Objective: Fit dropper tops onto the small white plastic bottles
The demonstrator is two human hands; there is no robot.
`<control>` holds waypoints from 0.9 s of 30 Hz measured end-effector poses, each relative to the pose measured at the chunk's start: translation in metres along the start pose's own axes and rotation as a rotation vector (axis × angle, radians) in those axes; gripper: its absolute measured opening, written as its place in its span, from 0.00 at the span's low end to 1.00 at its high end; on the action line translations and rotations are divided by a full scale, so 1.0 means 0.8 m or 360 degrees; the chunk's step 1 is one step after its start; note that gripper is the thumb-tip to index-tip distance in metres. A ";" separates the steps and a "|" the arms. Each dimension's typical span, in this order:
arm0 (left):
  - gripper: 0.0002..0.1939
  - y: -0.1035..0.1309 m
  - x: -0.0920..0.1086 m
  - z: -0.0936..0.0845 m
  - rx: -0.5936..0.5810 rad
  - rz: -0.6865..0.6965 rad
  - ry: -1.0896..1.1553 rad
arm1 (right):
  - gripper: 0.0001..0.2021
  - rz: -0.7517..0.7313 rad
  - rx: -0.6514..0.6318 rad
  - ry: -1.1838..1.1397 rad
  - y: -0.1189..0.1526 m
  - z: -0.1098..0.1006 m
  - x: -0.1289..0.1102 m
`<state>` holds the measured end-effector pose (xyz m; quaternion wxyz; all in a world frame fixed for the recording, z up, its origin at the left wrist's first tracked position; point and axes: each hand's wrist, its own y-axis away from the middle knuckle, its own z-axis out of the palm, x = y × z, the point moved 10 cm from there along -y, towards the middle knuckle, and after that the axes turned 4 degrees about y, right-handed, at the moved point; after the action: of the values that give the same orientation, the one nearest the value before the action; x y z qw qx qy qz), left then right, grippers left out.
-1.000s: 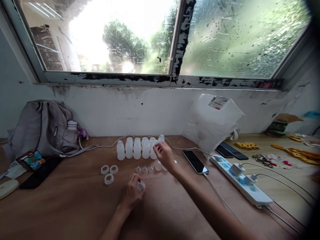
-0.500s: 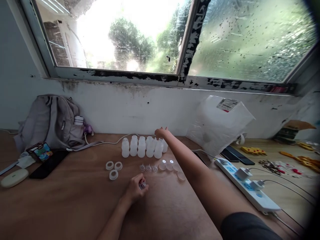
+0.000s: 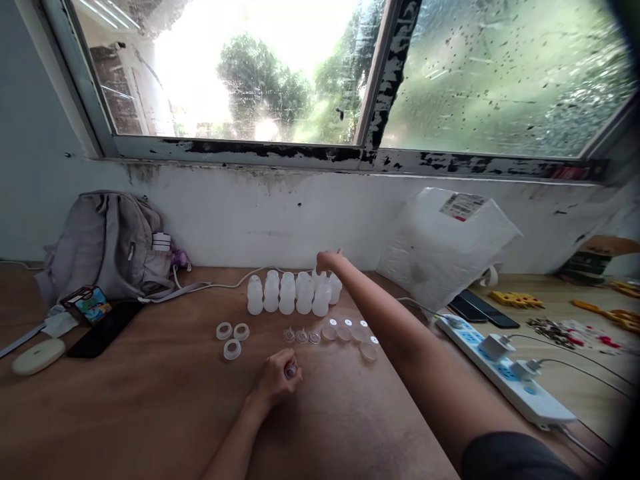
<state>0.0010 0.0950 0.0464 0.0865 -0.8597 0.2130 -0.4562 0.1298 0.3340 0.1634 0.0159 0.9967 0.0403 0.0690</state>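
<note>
While a small clear nozzle piece is gripped in closed left hand, right hand is stretched over white bottles w/ fingers loosely curled; grip can't be told.

- A brown wooden table runs under the window wall.
- Far left: a grey backpack, a black phone, a pale oval case.
- Middle: a cluster of small white bottles, three plastic rings to the left in front, a row of clear caps to the right in front.
- Right: a white power strip, two dark phones, a white plastic bag.
</note>
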 end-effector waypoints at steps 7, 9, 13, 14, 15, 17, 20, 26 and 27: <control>0.04 0.003 0.001 -0.004 -0.0010 -0.0061 -0.0050 | 0.16 -0.0146 0.0496 -0.0164 0.043 -0.100 0.036; 0.04 0.004 -0.004 -0.002 -0.0045 -0.0096 -0.0069 | 0.16 -0.0200 0.0878 -0.0331 0.077 -0.131 0.045; 0.05 0.004 -0.013 -0.003 -0.0027 -0.0173 -0.0038 | 0.13 -0.0450 0.1378 -0.0786 0.165 -0.141 0.044; 0.05 0.005 -0.015 -0.004 0.0002 -0.0195 -0.0021 | 0.13 -0.0540 0.1402 -0.0868 0.187 -0.132 0.036; 0.05 0.005 -0.016 -0.006 0.0033 -0.0208 -0.0007 | 0.12 -0.0634 0.1398 -0.0940 0.207 -0.120 0.027; 0.05 0.005 -0.015 -0.010 0.0085 -0.0212 0.0019 | 0.11 -0.0758 0.1312 -0.1054 0.242 -0.087 0.007; 0.06 0.006 -0.011 -0.016 0.0147 -0.0210 0.0097 | 0.10 -0.0757 0.1130 -0.1210 0.274 -0.028 -0.013; 0.09 0.008 -0.017 -0.027 0.0326 -0.0316 0.0411 | 0.10 -0.0532 0.0777 -0.1493 0.277 0.063 -0.019; 0.10 0.007 -0.020 -0.027 0.0348 -0.0348 0.0488 | 0.10 -0.0521 0.0744 -0.1543 0.276 0.070 -0.020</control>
<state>-0.0262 0.0979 0.0446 0.0959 -0.7836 0.0782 -0.6088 0.1392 0.1110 0.1138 -0.1783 0.8720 0.1969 -0.4112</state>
